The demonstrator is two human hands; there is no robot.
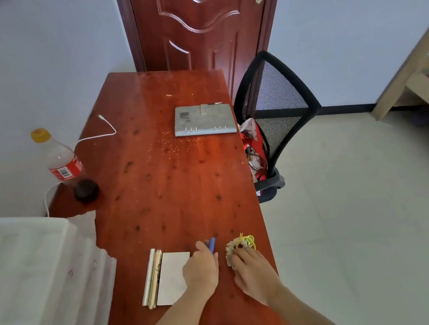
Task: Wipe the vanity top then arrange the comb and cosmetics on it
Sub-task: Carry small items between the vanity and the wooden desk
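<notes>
On the red wooden vanity top [167,185], near its front edge, my left hand [202,270] holds a blue stick-like item [212,244], with its tip poking out past my fingers. My right hand [250,270] rests with fingers on a beige scrunchie [231,251] that has yellow hair bands [246,240] beside it. A flat white case [173,277] lies just left of my left hand. Two slim silver-and-gold sticks [152,278] lie along the case's left side.
A grey box [203,121] sits at the back right of the top. A cola bottle [66,166] and a white cable [99,134] are at the left edge. A white fabric-covered piece [32,284] stands left, a black mesh chair [275,115] right, a door [201,18] behind.
</notes>
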